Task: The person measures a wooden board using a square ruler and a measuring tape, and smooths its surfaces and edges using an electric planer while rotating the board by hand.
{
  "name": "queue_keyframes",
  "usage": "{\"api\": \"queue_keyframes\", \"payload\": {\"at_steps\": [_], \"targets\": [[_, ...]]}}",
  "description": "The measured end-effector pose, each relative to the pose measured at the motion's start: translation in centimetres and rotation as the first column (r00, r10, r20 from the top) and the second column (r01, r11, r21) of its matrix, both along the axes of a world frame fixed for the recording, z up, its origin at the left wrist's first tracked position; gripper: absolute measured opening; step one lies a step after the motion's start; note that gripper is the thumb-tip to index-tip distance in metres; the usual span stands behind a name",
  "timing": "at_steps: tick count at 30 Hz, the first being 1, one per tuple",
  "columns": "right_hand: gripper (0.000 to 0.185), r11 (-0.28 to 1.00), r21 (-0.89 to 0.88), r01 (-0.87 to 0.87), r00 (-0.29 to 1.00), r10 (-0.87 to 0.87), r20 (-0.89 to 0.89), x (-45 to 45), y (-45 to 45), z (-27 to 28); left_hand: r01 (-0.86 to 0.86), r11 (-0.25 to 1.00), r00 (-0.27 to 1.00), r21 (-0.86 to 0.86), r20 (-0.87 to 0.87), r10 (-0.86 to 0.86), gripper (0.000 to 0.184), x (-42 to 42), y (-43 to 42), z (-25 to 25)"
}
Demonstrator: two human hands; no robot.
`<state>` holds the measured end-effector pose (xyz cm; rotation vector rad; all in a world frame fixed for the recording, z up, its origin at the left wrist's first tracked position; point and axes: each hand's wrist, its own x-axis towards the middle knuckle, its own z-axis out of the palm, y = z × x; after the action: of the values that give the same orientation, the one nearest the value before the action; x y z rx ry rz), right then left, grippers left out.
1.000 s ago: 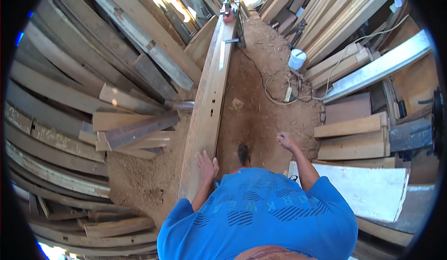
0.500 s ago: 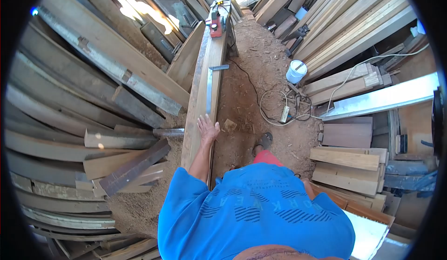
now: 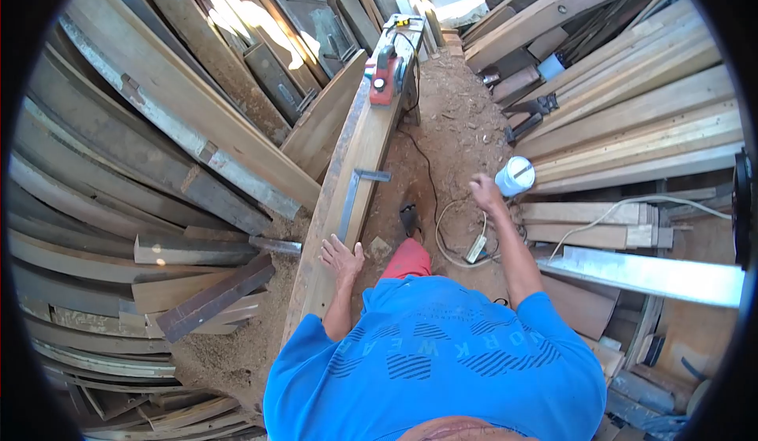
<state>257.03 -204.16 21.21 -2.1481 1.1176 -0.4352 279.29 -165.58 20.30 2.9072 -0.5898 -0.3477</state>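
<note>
My left hand, fingers spread, is at the near part of a long wooden plank on a narrow bench; whether it touches the wood I cannot tell. Just ahead of its fingertips lies a metal square, its short arm pointing right past the plank's edge. Farther along the bench sits a red electric planer. Out to the right, my right hand hangs in the air with fingers loosely curled and no object visible in it. A white bucket is close beside it.
Stacked boards line the right side, and long planks lean on the left. A power strip and its looped cable lie on the shavings-strewn floor. A whitish beam juts in from the right.
My right arm has swung out from beside my body toward the bucket. My left hand remains by the plank, spread, and now sits slightly lower in view. The camera view has shifted forward.
</note>
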Motion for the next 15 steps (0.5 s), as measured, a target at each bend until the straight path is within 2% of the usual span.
{"api": "queue_keyframes", "payload": {"at_steps": [1, 4, 5, 6, 7, 9, 10, 11, 12, 14, 15], "targets": [[0.039, 0.998, 0.030, -0.058, 0.998, 0.058, -0.015, 4.0, -1.4, 1.3, 0.019, 1.000, 0.996, -0.014, 0.082, -0.018, 0.076, 0.6, -1.8, 0.1], [0.041, 0.972, 0.098, -0.213, 0.977, 0.215, -0.015, 13.6, -4.7, 5.8, 0.061, 0.975, 0.983, -0.216, -0.157, -0.096, 0.057, 2.5, -8.7, 1.9], [0.041, 0.963, 0.087, -0.255, 0.967, 0.256, 0.010, 16.2, -6.8, 6.2, -0.055, 0.960, 0.922, -0.276, -0.383, -0.057, 0.058, 3.3, -11.3, 1.4], [0.041, 0.949, 0.084, -0.303, 0.953, 0.302, 0.026, 18.3, -8.8, 6.4, -0.185, 0.936, 0.802, -0.299, -0.597, -0.032, 0.060, 3.6, -13.2, 0.8], [0.041, 0.931, 0.091, -0.354, 0.935, 0.352, 0.037, 19.7, -10.5, 6.6, -0.284, 0.929, 0.671, -0.237, -0.741, 0.016, 0.066, 4.0, -14.6, -0.3], [0.038, 0.925, 0.050, -0.378, 0.922, 0.381, -0.073, 22.3, -14.6, 10.0, -0.414, 0.907, 0.355, -0.077, -0.931, 0.084, 0.078, 6.6, -17.2, -4.4], [0.037, 0.931, 0.064, -0.358, 0.927, 0.363, -0.096, 23.0, -16.0, 12.5, -0.699, 0.702, 0.272, -0.136, -0.959, 0.085, 0.081, 5.6, -18.1, -5.8], [0.036, 0.937, 0.091, -0.338, 0.929, 0.348, -0.125, 23.3, -16.9, 13.5, -0.796, 0.601, 0.200, -0.074, -0.969, 0.146, 0.081, 6.2, -18.3, -5.6], [0.032, 0.936, -0.018, -0.352, 0.936, 0.351, -0.040, 23.5, -18.7, 12.6, -0.877, 0.480, 0.120, -0.015, -0.975, 0.189, 0.080, 6.6, -19.0, -5.6], [0.031, 0.934, 0.008, -0.357, 0.927, 0.355, -0.117, 24.4, -21.6, 13.5, -0.976, 0.197, -0.053, 0.096, -0.975, 0.217, 0.080, 7.7, -21.8, -5.7], [0.031, 0.932, 0.019, -0.363, 0.919, 0.361, -0.159, 24.8, -23.0, 13.9, -0.985, 0.136, -0.086, 0.110, -0.981, 0.172, 0.085, 8.3, -22.5, -6.6]]}}
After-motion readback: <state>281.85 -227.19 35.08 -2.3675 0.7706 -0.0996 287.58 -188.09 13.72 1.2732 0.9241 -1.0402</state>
